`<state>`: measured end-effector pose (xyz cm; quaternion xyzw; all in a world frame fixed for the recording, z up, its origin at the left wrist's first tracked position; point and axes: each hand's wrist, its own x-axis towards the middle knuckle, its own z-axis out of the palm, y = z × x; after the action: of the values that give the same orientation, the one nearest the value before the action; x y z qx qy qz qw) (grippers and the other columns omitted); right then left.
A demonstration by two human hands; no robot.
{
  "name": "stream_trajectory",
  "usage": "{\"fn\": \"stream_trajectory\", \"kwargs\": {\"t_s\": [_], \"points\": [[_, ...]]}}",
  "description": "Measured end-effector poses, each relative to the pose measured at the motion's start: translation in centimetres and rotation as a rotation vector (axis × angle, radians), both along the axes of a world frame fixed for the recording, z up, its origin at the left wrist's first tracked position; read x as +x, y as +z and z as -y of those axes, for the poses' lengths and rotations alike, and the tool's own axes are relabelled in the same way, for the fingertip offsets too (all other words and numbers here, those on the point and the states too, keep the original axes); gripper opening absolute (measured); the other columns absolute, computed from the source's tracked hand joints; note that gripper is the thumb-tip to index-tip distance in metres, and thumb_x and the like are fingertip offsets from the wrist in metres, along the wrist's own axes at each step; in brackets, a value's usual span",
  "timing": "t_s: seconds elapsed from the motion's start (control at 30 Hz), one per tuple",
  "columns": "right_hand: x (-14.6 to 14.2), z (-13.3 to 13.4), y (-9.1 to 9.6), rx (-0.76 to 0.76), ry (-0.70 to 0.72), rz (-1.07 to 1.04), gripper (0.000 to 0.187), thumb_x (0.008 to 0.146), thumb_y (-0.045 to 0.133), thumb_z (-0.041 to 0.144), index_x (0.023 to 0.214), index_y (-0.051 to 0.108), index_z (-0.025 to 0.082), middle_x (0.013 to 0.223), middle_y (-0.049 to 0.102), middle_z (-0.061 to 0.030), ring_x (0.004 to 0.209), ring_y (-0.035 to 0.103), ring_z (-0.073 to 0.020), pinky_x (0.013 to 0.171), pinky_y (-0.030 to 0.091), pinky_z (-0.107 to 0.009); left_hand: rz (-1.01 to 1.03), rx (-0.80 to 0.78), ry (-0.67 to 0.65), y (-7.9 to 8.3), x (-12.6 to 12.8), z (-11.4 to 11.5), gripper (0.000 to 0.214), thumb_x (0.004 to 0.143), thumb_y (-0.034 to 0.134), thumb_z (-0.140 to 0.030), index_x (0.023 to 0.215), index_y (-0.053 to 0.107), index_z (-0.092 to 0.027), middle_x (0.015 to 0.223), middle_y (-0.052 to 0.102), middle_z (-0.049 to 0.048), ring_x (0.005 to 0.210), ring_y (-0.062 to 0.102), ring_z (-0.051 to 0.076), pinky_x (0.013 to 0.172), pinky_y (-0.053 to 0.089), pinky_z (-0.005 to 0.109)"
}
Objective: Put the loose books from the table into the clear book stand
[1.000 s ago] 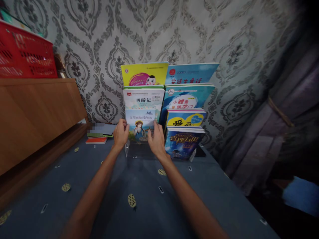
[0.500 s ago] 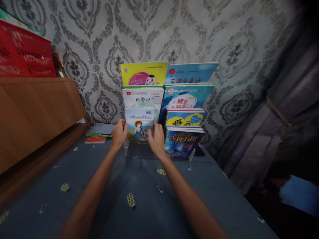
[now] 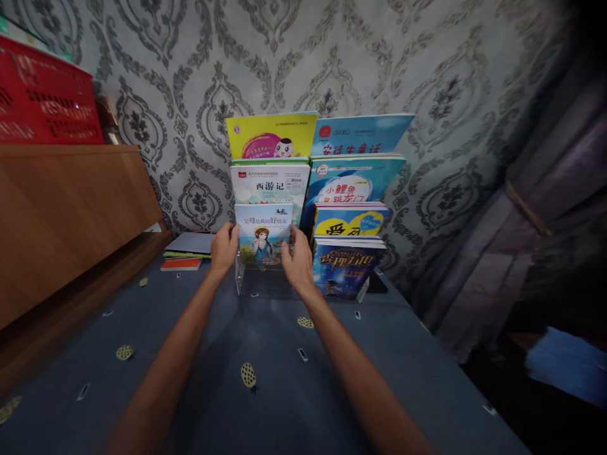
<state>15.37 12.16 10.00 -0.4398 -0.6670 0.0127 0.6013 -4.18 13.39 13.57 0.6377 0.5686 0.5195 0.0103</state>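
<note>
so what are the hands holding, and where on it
The front-left book, by its two side edges: left hand on the left edge, right hand on the right.

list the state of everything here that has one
left hand: gripping the girl book's left edge
right hand: gripping its right edge
girl book: upright, closed, front left of rack
rack: standing, full
other books: upright, closed, tiered
flat books: stacked, closed, left of rack
curtain: tied back
</note>
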Motion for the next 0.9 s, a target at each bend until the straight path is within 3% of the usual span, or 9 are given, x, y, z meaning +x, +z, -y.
{"fn": "stream_trajectory", "kwargs": {"t_s": [0.33,0.57,0.9], "points": [[0.5,-0.3,0.0,0.012,-0.013,0.011,0.049,0.093,0.039,0.025,0.141,0.047,0.017,0.122,0.062,-0.0170,0.112,0.059,-0.0284,0.099,0.049,-0.049,0.048,-0.044,-0.052,0.6,-0.2,-0.3,0.035,0.095,0.042,-0.042,0.065,0.041,-0.024,0.057,0.055,-0.0020,0.058,0.056,0.016,0.064,0.042,0.027],[0.2,-0.2,0.1,-0.018,-0.053,0.026,0.051,0.093,0.037,0.023,0.142,0.048,0.013,0.121,0.060,-0.0184,0.113,0.058,-0.0295,0.099,0.049,-0.049,0.048,-0.049,-0.056,0.6,-0.3,-0.4,0.036,0.095,0.041,-0.045,0.066,0.042,-0.023,0.058,0.056,-0.0012,0.058,0.057,0.016,0.063,0.042,0.027],[0.3,-0.1,0.3,-0.025,-0.036,0.034,0.052,0.094,0.039,0.024,0.145,0.047,0.016,0.116,0.059,-0.0166,0.110,0.060,-0.0306,0.097,0.050,-0.051,0.160,-0.022,-0.130,-0.5,-0.2,0.7,0.032,0.094,0.046,-0.047,0.075,0.050,-0.021,0.064,0.057,-0.0024,0.057,0.056,0.014,0.059,0.043,0.025]]}}
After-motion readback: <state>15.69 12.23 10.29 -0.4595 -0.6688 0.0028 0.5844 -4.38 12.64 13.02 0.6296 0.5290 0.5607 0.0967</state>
